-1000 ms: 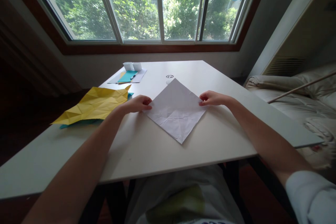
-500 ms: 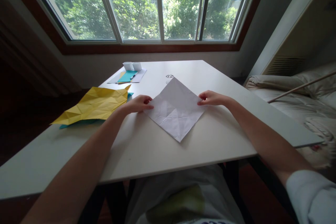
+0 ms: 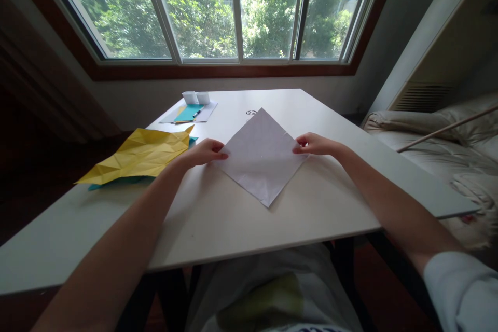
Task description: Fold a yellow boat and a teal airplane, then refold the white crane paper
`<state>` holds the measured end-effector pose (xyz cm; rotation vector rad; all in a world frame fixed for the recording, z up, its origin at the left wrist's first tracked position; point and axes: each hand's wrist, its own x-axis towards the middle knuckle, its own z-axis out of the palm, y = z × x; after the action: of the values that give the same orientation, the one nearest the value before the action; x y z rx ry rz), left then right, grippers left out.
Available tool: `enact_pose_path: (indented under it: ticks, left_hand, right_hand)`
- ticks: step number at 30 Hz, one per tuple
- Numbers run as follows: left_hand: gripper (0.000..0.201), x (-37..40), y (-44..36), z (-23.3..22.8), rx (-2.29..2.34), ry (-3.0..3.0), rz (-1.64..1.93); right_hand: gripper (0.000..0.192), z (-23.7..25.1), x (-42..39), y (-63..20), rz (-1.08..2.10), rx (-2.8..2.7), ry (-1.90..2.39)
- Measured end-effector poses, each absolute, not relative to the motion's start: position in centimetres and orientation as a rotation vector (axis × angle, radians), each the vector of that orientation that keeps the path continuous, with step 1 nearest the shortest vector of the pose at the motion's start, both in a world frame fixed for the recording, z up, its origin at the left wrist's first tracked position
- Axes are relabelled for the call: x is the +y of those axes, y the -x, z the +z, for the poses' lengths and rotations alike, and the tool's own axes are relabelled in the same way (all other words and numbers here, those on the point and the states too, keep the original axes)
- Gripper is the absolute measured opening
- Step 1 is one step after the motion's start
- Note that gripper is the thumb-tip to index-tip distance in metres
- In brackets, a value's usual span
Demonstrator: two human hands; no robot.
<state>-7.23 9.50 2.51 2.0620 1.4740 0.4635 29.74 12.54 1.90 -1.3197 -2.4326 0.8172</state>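
Observation:
A creased white square of paper is turned like a diamond over the white table. My left hand pinches its left corner and my right hand pinches its right corner. The far half of the sheet is tilted up off the table, while the near corner still touches the surface.
A crumpled yellow sheet lies on a teal sheet at the left. At the far side sit two small white cups and a teal paper with a pen. A bed with bedding stands to the right. Windows run along the back.
Both hands have lifted the white sheet's far half off the table, so its far corner now stands higher. The near corner has drawn slightly away from me.

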Motion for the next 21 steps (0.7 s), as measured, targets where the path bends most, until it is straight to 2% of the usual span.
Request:
enact_pose_path:
  ticks: [9,15,21]
  left_hand:
    - [0.021,10.0,7.9,2.3,1.470,-2.182,0.413]
    - [0.026,10.7,8.3,1.6,1.527,-2.290,0.483]
    - [0.026,11.2,8.6,0.9,1.485,-2.408,0.500]
  right_hand:
    - [0.019,1.8,12.8,-30.0,0.692,-2.500,1.224]
    - [0.013,1.5,12.9,-30.1,0.487,-2.515,1.205]
    - [0.016,1.1,13.2,-30.2,0.437,-2.523,1.204]
